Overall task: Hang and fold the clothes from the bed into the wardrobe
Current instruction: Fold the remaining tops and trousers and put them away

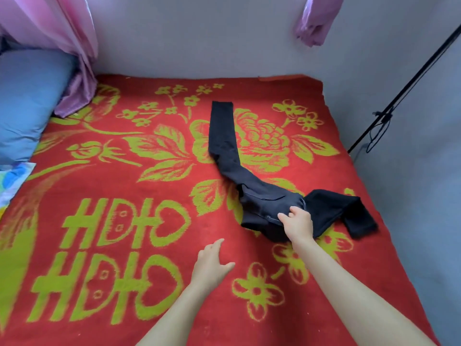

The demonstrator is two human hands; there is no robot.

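Black trousers [224,146] lie on the bed's red blanket [124,196] with green flowers. One leg stretches toward the far wall, while the other bends off to the right. My right hand [298,223] grips the trousers at the waist, fingers curled into the cloth near a zip. Over the blanket, to the left of the trousers and nearer to me, my left hand [212,264] hovers with fingers straight and holds nothing.
A blue pillow [27,101] lies at the bed's far left under a pink curtain [72,58]. Grey walls close the bed at the back and right. A black pole with a cable [389,113] leans along the right wall. No wardrobe is in view.
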